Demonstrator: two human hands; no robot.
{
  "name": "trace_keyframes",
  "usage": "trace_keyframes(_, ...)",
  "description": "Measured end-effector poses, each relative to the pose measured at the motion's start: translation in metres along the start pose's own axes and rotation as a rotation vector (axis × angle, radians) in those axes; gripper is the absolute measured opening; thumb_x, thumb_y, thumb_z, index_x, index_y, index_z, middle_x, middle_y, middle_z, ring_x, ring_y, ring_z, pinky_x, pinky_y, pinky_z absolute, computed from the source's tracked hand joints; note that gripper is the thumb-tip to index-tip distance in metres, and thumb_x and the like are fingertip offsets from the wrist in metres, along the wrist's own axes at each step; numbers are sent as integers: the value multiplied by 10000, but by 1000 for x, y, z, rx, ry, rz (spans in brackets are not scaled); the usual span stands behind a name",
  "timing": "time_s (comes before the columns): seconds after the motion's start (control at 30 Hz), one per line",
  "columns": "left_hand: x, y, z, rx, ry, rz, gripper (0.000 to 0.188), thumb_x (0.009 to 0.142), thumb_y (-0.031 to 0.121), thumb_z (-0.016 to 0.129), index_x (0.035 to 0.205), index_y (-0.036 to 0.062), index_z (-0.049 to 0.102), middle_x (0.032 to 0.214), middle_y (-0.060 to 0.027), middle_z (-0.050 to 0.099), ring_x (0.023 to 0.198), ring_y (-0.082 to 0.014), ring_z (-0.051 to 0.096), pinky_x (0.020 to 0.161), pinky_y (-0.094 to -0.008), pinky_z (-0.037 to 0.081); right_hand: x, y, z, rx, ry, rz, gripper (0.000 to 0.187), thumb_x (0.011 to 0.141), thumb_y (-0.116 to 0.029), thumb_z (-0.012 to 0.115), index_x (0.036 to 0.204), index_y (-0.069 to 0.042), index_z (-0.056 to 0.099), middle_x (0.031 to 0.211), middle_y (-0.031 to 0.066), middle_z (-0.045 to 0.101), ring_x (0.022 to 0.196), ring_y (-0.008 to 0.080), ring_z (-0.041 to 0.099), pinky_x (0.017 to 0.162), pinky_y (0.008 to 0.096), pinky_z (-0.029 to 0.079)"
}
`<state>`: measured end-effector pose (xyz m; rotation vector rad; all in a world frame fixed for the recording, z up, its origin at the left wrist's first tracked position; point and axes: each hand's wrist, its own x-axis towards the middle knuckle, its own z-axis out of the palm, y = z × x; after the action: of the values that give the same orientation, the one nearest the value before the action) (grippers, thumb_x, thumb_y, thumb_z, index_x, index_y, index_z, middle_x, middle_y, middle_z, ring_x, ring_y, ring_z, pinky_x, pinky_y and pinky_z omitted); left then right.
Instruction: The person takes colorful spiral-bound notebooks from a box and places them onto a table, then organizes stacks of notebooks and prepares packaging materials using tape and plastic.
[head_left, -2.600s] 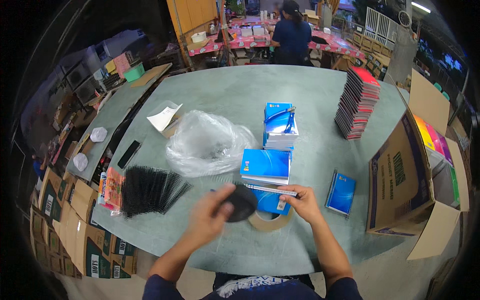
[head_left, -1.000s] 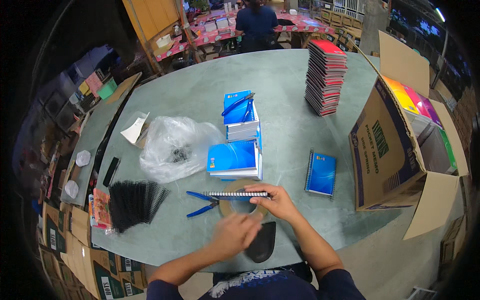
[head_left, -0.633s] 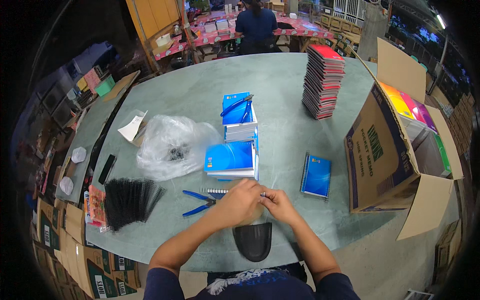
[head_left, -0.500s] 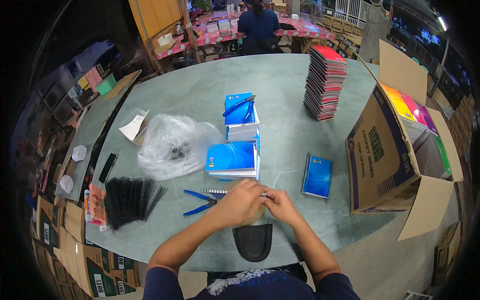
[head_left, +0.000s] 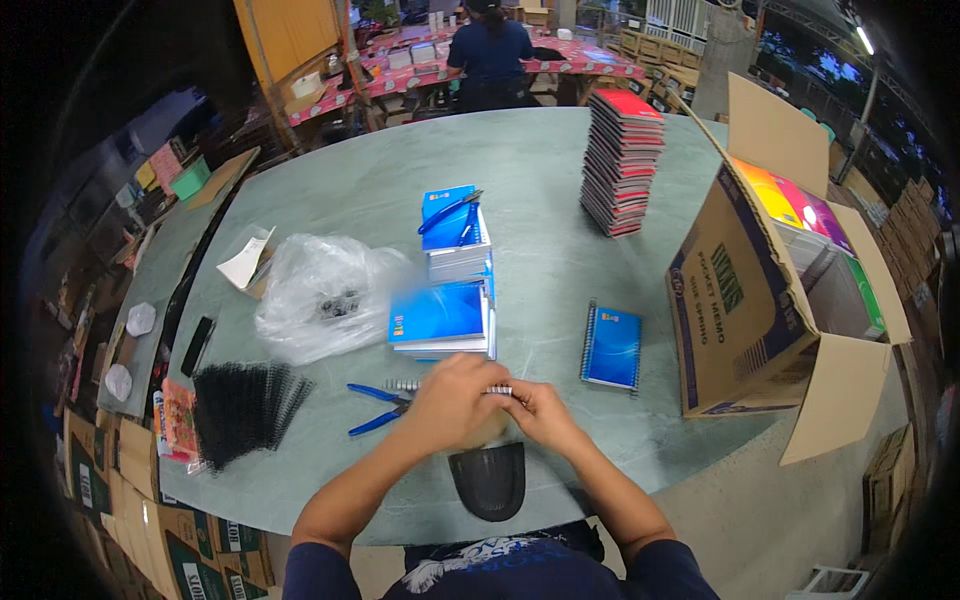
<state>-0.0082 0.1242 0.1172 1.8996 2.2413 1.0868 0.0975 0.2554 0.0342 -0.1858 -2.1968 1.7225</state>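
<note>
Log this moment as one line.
left hand: on spiral notebook | right hand: on its coil | pliers: left of hands | table

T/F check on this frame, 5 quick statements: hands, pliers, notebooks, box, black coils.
1. Both hands, left hand and right hand, are together on a spiral-bound notebook at the near table edge. True.
2. The blue-handled pliers are held in the right hand. False: they lie on the table, left of the hands.
3. A single blue notebook lies flat between the hands and the cardboard box. True.
4. The cardboard box is sealed shut. False: its flaps are open, with colourful contents showing.
5. The bundle of black binding coils lies on the person's right. False: it lies on the left.
</note>
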Motion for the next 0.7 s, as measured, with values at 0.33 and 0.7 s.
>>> trace_keyframes(0.33, 45, 2, 27, -307, 310, -299, 315, 756, 103, 706, 1044, 29, 603, 986, -102, 635, 878, -199, 591, 737, -317, 482, -3, -7, -121, -25, 473, 31, 187, 832, -165, 646, 915, 2, 662, 915, 82, 665, 817, 127, 600, 731, 248, 456)
trace_keyframes(0.7, 53, -21, 113, -231, -172, -179, 334, 777, 169, 668, 1070, 24, 604, 935, -170, 622, 770, -271, 624, 692, -358, 504, -44, 40, -103, -1000, 234, -8, 329, 824, -155, 609, 1117, -9, 584, 1217, 179, 538, 1151, 358, 474, 951, 425, 391)
